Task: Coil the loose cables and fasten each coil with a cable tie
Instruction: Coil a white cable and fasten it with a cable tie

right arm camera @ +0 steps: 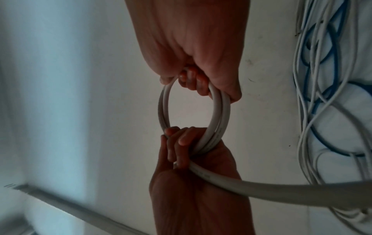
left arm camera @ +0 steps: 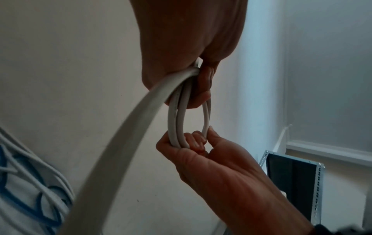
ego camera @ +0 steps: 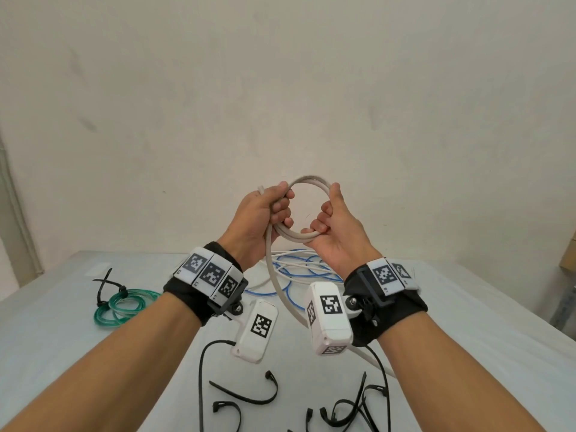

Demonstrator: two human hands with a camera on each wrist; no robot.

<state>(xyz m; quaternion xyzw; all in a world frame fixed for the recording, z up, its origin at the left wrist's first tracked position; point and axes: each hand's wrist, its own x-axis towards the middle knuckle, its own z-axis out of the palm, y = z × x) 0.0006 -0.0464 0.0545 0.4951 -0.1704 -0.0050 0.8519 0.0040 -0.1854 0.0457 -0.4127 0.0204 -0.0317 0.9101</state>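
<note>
Both hands are raised above the table and hold a small coil of thick grey cable (ego camera: 311, 181) of a few loops. My left hand (ego camera: 270, 210) grips the coil's left side, fingers curled round the loops. My right hand (ego camera: 328, 220) grips the right side, thumb along the top. The cable's loose tail (ego camera: 273, 275) drops from the left hand to the table. In the left wrist view the left hand (left arm camera: 194, 89) is above the coil (left arm camera: 175, 122) and the right hand (left arm camera: 198, 143) below. The right wrist view shows the right hand (right arm camera: 198, 82), coil (right arm camera: 218, 111) and left hand (right arm camera: 181, 143).
A tangle of blue and white cables (ego camera: 296, 269) lies on the white table (ego camera: 62, 338) beneath the hands. A green tubing coil (ego camera: 124, 308) with a black tie lies at the left. Several loose black cable ties (ego camera: 249, 397) lie near the front edge. A wall stands close behind.
</note>
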